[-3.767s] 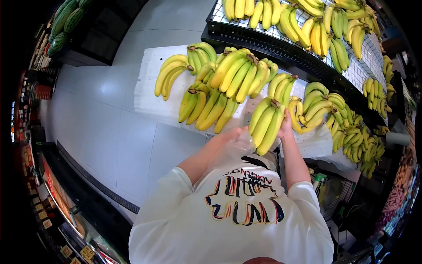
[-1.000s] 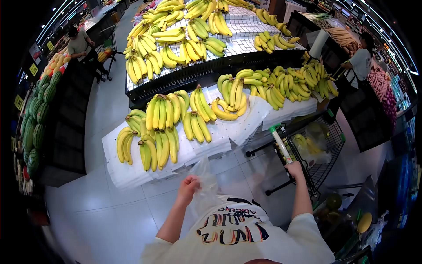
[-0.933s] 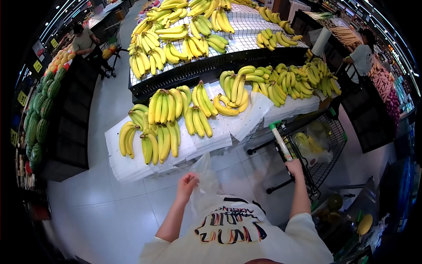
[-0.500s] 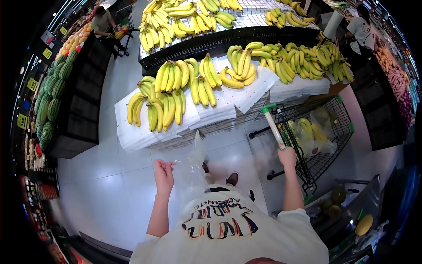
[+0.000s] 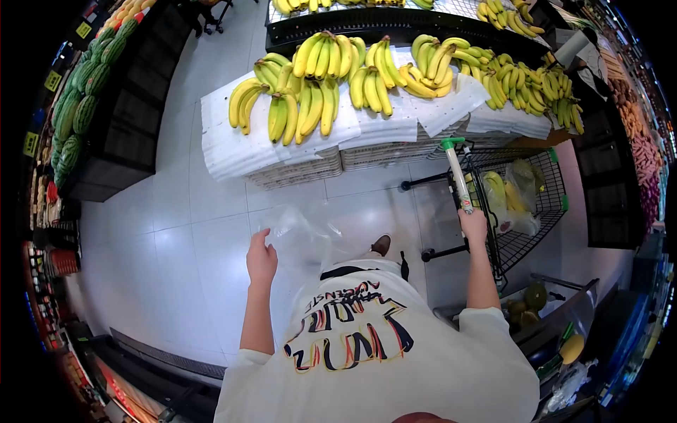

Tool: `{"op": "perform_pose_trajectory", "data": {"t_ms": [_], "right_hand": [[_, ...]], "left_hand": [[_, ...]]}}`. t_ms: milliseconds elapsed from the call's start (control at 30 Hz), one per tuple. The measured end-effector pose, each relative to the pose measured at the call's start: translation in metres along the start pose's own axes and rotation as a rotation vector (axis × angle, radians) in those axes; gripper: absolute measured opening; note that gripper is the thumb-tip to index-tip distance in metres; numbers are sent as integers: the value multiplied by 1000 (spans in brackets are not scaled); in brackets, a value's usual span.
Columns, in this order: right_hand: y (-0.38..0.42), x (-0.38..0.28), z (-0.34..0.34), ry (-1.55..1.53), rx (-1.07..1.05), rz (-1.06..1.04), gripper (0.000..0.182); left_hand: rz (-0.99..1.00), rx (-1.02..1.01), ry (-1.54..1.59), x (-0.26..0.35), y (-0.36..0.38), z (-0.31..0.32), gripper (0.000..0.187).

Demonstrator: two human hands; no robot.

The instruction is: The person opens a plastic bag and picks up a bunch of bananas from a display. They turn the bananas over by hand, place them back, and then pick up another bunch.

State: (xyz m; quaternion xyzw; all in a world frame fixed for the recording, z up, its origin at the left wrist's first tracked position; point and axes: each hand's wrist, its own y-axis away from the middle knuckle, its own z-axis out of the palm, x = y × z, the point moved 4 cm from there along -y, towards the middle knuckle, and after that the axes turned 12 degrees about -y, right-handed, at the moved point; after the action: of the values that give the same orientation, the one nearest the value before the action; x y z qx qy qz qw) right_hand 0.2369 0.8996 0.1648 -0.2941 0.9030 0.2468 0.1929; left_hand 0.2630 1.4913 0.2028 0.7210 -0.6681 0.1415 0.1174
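My left hand (image 5: 261, 258) is closed at the lower middle, its fingers pinching a thin clear plastic bag (image 5: 302, 224). The bag hangs out to the right of the hand, over the floor in front of my shirt, and looks limp. My right hand (image 5: 474, 227) wraps round the handle (image 5: 457, 173) of a black wire shopping cart (image 5: 527, 243). Inside the cart lie bananas in clear bags (image 5: 513, 197). Ahead of both hands, bunches of yellow bananas (image 5: 326, 56) rest on a stack of white sheets (image 5: 247, 151).
A black rack with more bananas (image 5: 395, 25) stands behind the stack. Watermelons (image 5: 84, 84) fill a dark stand at left. Root vegetables (image 5: 631, 106) line the right side. Beside the cart, a shelf holds round green fruit (image 5: 534, 296). Pale tiled floor (image 5: 169, 247) lies in front.
The banana stand has shifted up and slightly right in view. The bag has swung outward beside my left hand. My right hand stays on the cart handle.
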Motion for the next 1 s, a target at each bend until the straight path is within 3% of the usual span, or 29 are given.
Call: {"op": "perform_pose_trajectory", "data": {"t_ms": [167, 267, 433, 600, 700, 800, 900, 1000], "right_hand": [[30, -9, 25, 30, 18, 60, 43], [23, 13, 50, -42, 50, -11, 30], [73, -27, 70, 54, 89, 45, 28], [131, -80, 88, 168, 164, 57, 37], [155, -101, 102, 191, 205, 32, 34], [157, -104, 120, 210, 210, 8, 34], [172, -121, 132, 204, 181, -18, 34], [168, -116, 150, 195, 155, -5, 30]], "left_hand": [[-301, -89, 155, -120, 55, 6, 65], [-426, -98, 227, -175, 74, 3, 73], [-445, -120, 261, -253, 96, 16, 80], [-464, -143, 279, -289, 102, 13, 84], [-512, -126, 398, -324, 106, 43, 83], [-932, -191, 1018, -317, 94, 28, 80], [-1071, -104, 1104, -324, 88, 40, 79], [-1016, -118, 915, -338, 81, 53, 80]]}}
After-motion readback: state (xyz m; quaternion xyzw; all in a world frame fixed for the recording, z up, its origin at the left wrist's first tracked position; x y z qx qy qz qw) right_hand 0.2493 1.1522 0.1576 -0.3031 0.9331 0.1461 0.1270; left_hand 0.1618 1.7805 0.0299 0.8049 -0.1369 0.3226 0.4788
